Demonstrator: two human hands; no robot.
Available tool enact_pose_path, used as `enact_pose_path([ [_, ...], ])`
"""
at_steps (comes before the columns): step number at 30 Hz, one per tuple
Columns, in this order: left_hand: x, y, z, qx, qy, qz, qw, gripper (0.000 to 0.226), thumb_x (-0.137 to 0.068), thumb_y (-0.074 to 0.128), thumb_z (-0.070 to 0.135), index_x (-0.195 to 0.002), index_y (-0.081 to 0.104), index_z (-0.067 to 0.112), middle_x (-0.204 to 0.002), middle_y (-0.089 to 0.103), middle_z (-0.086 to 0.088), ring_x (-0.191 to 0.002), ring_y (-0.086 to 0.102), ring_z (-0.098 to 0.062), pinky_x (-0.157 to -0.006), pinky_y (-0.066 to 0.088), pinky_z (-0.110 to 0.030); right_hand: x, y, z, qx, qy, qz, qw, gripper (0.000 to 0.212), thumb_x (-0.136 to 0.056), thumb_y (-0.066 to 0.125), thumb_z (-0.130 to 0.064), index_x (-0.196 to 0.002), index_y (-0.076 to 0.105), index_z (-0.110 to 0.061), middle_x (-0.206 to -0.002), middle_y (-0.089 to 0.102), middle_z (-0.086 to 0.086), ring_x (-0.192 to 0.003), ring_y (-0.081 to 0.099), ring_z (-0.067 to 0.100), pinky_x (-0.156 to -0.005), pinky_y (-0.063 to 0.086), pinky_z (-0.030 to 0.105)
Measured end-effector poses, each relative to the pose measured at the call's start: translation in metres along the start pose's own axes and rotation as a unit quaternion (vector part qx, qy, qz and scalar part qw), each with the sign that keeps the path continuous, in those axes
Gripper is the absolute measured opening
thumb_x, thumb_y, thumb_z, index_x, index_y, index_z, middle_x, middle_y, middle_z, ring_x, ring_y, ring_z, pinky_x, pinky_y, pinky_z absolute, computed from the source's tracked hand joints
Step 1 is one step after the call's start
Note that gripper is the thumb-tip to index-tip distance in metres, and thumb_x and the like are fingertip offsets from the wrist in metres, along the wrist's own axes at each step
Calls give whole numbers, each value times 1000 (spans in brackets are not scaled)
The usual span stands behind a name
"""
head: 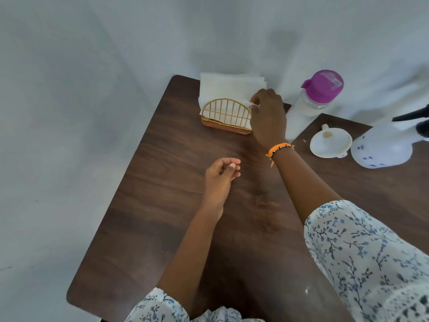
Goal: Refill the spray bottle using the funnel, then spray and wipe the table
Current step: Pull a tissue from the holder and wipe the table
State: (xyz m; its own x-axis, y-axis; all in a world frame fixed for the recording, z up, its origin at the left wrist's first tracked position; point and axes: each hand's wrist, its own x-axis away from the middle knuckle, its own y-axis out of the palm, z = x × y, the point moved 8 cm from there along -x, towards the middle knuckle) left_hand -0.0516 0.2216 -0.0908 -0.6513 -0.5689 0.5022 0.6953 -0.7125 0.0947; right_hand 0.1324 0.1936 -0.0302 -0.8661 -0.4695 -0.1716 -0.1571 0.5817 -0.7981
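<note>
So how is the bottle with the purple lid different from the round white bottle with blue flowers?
The clear plastic bottle with the purple lid is tall and slim; the round white spray bottle with blue flowers is squat and bulging. The first wears a purple flip cap; the second carries a black sprayer head at the picture's edge. The first stands by the wall; the second sits nearer, beside the white funnel. Both stand upright, untouched by either hand.

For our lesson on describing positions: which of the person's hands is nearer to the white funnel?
Right. The right hand is at the paper napkins, left of the funnel. The left hand hangs above the table, farther left and nearer the person.
</note>
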Motion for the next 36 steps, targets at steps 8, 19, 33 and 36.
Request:
enact_pose_path([
  [8, 1, 1, -7, 13, -6, 7, 1000, 21, -94, 46, 5, -86, 64, 14, -82, 58, 0, -75, 57, -8, -80, 50, -19, -1, -2, 11, -240, 108, 24, 964, 12, -90, 46, -6, -94, 57, -2, -87, 57, -2, -80, 49, 12, -67, 35, 6],
  [19, -86, -40, 96, -96, 119, 138, 979, 42, -92, 46, 5, -131, 44, 21, -128, 53, 5, -114, 50, -6, -86, 42, -15, 0, 11, 11, -300, 156, -13, 941, 29, -88, 41, 4, -111, 55, -10, -101, 54, -8, -73, 47, -5, -59, 36, -2],
  [33, -147, -30, 128, -278, 193, 82, 938, 18, -84, 61, 4, -101, 65, 7, -100, 66, -1, -91, 59, -10, -79, 47, -19, 0, 0, 12, -338, 146, 72, 927, 26, -84, 43, 4, -87, 63, -12, -89, 63, -5, -86, 54, 1, -76, 42, 6],
  [36, -144, -29, 126, -289, 208, 85, 931, 17, -83, 62, 3, -99, 66, 7, -98, 67, -1, -87, 59, -9, -73, 45, -14, 4, -7, 13, -352, 140, 121, 917, 26, -82, 42, 7, -82, 57, -14, -81, 58, -9, -83, 54, 1, -77, 40, 5],
])
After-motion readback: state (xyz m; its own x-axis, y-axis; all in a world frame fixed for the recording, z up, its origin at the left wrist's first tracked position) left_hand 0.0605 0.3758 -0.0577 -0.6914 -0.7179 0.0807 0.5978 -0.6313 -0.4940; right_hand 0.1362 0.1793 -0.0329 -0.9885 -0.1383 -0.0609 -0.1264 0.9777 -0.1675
